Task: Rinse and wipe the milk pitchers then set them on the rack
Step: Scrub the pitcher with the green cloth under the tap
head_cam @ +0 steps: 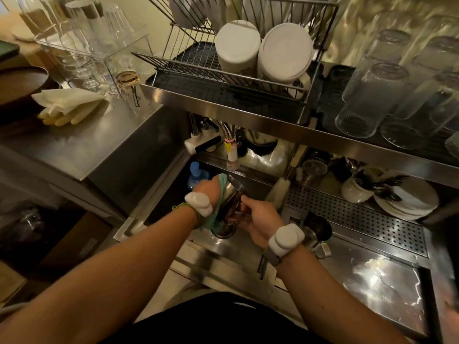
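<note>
Over the sink, close to its front edge, the person holds a steel milk pitcher (232, 197) between both hands, tipped with its spout end pointing away. The left hand (207, 192) presses a green cloth (218, 194) against the pitcher's side, fingers wrapped round cloth and wall together; the right hand (260, 219) closes on the lower body, though motion blur hides the exact grip. To my eye the pitcher is light, rigid and likely slick when wet, so the handle or a full wrap round the body looks the safest hold. A second pitcher (318, 228) stands on the bench just right of the sink, beside the perforated drain tray (360, 212). The wire rack (223, 63) sits on the shelf above.
</note>
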`<state>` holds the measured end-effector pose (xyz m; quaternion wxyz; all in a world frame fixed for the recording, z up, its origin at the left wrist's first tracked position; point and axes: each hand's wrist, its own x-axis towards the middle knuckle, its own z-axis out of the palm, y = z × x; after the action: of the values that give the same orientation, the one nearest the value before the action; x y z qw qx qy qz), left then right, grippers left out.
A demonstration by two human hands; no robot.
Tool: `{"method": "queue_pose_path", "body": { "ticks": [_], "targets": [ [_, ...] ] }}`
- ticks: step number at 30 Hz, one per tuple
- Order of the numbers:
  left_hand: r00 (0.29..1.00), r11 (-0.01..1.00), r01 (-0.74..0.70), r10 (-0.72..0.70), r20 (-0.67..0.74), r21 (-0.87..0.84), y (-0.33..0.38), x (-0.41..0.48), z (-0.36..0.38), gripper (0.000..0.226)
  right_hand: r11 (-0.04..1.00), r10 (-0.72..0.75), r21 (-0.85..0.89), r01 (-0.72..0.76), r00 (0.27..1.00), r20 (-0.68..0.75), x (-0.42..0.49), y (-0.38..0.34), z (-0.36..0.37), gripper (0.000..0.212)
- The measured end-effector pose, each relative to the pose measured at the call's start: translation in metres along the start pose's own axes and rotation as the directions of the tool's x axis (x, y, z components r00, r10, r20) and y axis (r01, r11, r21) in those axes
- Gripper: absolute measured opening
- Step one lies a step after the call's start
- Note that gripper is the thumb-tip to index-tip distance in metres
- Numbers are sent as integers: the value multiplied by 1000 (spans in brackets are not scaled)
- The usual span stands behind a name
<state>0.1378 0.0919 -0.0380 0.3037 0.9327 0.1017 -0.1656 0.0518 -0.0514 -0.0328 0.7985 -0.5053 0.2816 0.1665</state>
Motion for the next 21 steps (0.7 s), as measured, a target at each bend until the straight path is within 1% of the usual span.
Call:
{"method": "queue_pose_path", "body": {
  "ticks": [1,2,4,5,6,7,8,9,10,11,12,13,14,16,17,18,19,21],
  "targets": [
    [997,997,-77,78,-30,18,5,-5,2,49,1000,-7,16,7,1000,-24,0,-2,0,30],
    [976,981,-191,193,-105,29,12,-15,9,51,999,-12,39,14,998,-58,2,-6,1,30],
    [892,932,-360,357,-278,41,18,-39,28,55,998,-7,62,13,995,-101,4,-11,4,27],
    [851,906,-415,421,-314,90,18,-47,38,58,999,-3,52,9,993,-119,4,-13,5,26],
    [826,886,-445,463,-321,131,17,-49,43,61,999,1,37,4,991,-133,4,-14,5,25],
    [816,872,-471,489,-308,134,15,-47,44,61,1000,4,29,0,991,-131,3,-14,4,24],
    [820,865,-491,500,-277,106,10,-39,41,59,1000,4,15,-3,994,-112,1,-13,2,23],
    [835,858,-504,512,-201,97,6,-28,36,56,1000,5,1,-5,996,-89,0,-12,1,22],
    [845,846,-513,528,-91,141,3,-17,29,53,1000,9,-7,-9,998,-68,-1,-11,-3,22],
    [866,848,-490,499,3,202,1,-6,23,51,1000,15,-8,-15,999,-49,-1,-10,-4,23],
    [904,873,-422,425,43,244,1,2,18,48,1000,19,-3,-19,999,-35,0,-8,-5,25],
    [928,895,-368,371,36,252,4,3,16,46,1000,17,11,-17,999,-36,1,-7,-5,26],
    [926,897,-364,378,-6,252,8,0,18,45,999,13,31,-11,998,-56,2,-8,-4,26],
    [893,907,-397,417,-170,142,18,-20,32,52,999,-5,44,10,994,-114,6,-11,0,24],
    [874,909,-406,416,-250,93,23,-31,39,58,1000,-17,12,19,991,-133,7,-13,1,23],
    [847,899,-425,437,-304,109,26,-39,46,62,999,-30,-33,26,990,-141,8,-16,2,22],
    [822,889,-434,457,-339,147,27,-45,49,65,997,-41,-68,32,990,-134,9,-17,1,22],
    [814,883,-442,470,-343,159,32,-43,40,67,993,-67,-98,59,994,-81,9,-18,-3,24]
  ]
}}
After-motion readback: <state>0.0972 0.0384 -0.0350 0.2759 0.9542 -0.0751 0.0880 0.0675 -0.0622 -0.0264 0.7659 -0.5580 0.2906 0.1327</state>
